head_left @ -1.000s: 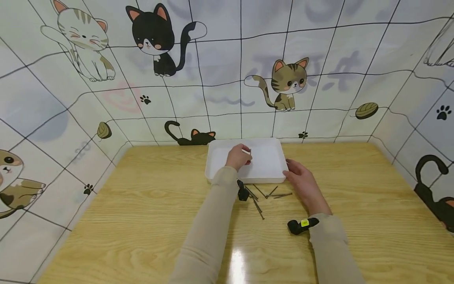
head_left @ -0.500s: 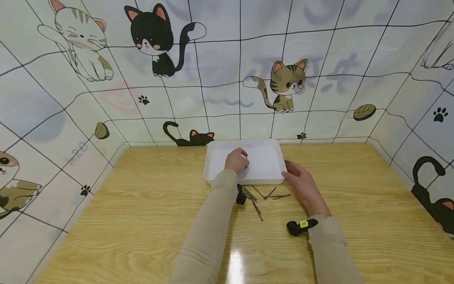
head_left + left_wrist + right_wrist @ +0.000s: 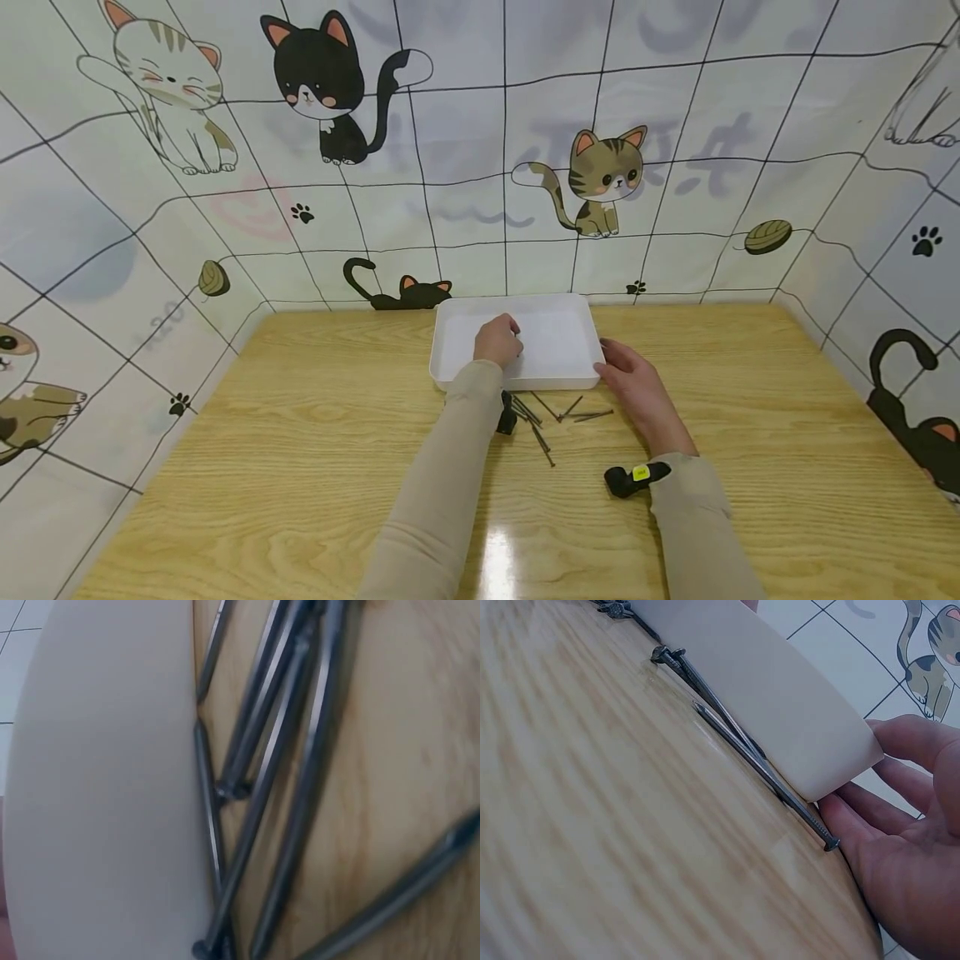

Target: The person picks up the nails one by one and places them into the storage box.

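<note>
Our left grip [image 3: 497, 340] pinches what looks like a nail [image 3: 517, 335] over the white tray [image 3: 558, 342], our right grip [image 3: 641, 392] holds its corner, and the loose nails [image 3: 306, 780] on the bench [image 3: 300, 467] beside it should prove stiff, light and slippery, best taken mid-shank.

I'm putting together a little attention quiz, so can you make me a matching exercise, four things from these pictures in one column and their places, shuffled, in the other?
Column one
1. Tray
2. Nails
3. Left hand
4. Right hand

Column two
A. Over the inside of the tray
B. At the far side of the tabletop, by the cat-patterned wall
C. At the tray's right-hand end, touching it
D. Strewn on the wood along the tray's near side

Right pairs: 1-B, 2-D, 3-A, 4-C.
</note>
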Demonstrator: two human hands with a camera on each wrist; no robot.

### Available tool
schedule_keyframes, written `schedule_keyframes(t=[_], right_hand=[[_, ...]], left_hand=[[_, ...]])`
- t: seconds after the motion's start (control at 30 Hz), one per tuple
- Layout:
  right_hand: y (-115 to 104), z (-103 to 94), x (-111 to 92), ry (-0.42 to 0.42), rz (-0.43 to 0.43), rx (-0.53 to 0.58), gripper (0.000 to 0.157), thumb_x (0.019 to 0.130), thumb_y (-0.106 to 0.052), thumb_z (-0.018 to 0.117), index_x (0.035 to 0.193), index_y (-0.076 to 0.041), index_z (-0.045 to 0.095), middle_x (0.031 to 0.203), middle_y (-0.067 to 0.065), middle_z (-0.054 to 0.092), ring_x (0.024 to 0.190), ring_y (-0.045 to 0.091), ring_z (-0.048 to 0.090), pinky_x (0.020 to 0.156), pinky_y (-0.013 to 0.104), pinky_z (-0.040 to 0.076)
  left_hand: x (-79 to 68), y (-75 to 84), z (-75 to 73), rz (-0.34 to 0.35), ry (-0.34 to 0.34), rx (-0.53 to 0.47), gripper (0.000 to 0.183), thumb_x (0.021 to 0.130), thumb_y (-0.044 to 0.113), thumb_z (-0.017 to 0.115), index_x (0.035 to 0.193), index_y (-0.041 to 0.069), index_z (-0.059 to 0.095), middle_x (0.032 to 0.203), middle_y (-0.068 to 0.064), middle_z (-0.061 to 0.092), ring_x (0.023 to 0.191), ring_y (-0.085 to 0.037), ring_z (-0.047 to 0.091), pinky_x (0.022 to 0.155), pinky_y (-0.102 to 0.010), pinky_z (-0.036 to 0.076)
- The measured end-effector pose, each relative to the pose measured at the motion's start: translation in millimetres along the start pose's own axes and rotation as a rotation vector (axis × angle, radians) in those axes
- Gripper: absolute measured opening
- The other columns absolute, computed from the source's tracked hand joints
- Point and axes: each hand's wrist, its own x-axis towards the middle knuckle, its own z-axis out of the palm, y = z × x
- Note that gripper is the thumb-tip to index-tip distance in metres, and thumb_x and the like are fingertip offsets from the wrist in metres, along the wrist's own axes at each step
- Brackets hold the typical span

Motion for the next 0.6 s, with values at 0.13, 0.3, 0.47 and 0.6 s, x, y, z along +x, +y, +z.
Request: schedule_keyframes(t=[0.13,0.3,0.47,0.6], right_hand=[[0.1,1.6,-0.9,-0.002,-0.003,0.006,0.060,0.093,-0.023,0.055,0.145,-0.012,0.027,0.147,0.011,0.032,0.133,0.024,0.033,0.107,0.043,0.028],[-0.1,2.6,-2.4,-0.008,0.003,0.007,0.061,0.093,-0.024,0.055,0.145,-0.013,0.026,0.148,0.011,0.030,0.133,0.025,0.032,0.107,0.043,0.028],[-1.8,2.0,-2.5,-0.009,-0.005,-0.002,0.061,0.093,-0.025,0.055,0.145,-0.013,0.026,0.148,0.010,0.030,0.135,0.025,0.031,0.108,0.043,0.026],[-2.5,0.0,-1.8,-0.003,-0.004,-0.016,0.061,0.093,-0.026,0.055,0.145,-0.013,0.027,0.148,0.010,0.030,0.135,0.025,0.030,0.108,0.043,0.026]], left_hand=[[-1.2,-2.1,-1.7,0.006,-0.010,0.012,0.018,0.083,0.005,0.062,0.101,0.008,0.062,0.094,-0.006,0.065,0.076,-0.019,0.055,0.063,-0.028,0.044],[0.3,-5.2,-1.1,0.019,-0.016,0.039,0.020,0.082,0.003,0.061,0.101,0.009,0.063,0.090,-0.006,0.065,0.076,-0.019,0.054,0.066,-0.029,0.044],[2.8,-5.9,-1.1,0.036,-0.016,0.046,0.020,0.082,0.003,0.060,0.101,0.011,0.062,0.091,-0.004,0.065,0.079,-0.019,0.054,0.071,-0.030,0.045],[2.9,-4.3,-3.6,0.063,-0.018,0.033,0.022,0.084,0.004,0.059,0.104,0.013,0.062,0.089,-0.002,0.064,0.076,-0.017,0.056,0.070,-0.031,0.045]])
